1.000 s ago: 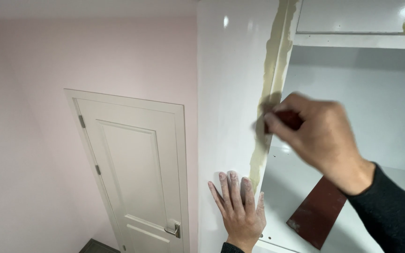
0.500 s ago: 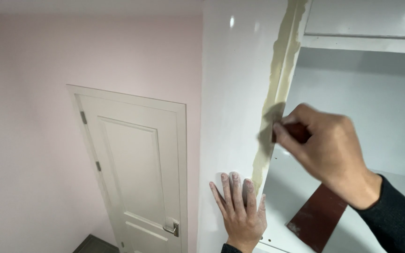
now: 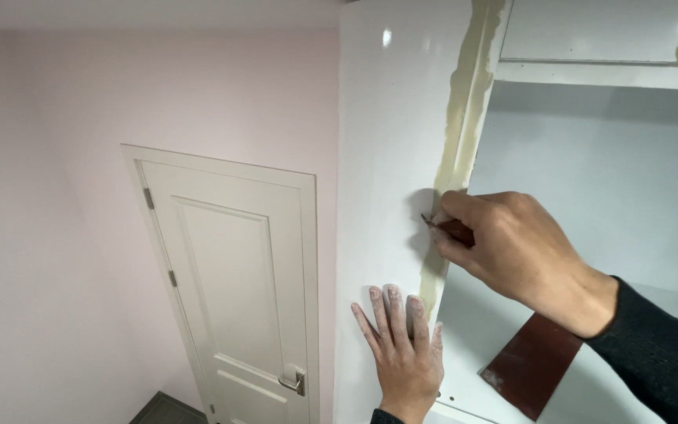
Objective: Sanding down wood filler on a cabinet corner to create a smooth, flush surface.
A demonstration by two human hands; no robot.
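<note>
My right hand (image 3: 512, 243) pinching reddish sandpaper (image 3: 455, 230) against filler strip (image 3: 461, 141) above, left hand (image 3: 403, 353) flat, fingers spread on cabinet panel (image 3: 386, 157) below

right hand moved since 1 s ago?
Yes. The right hand has slid down the tan strip on the white panel's edge, ending closer to the left hand, which stays flat on the panel.

Left hand (image 3: 403, 357) flat; right hand (image 3: 512, 247) pinched
</note>
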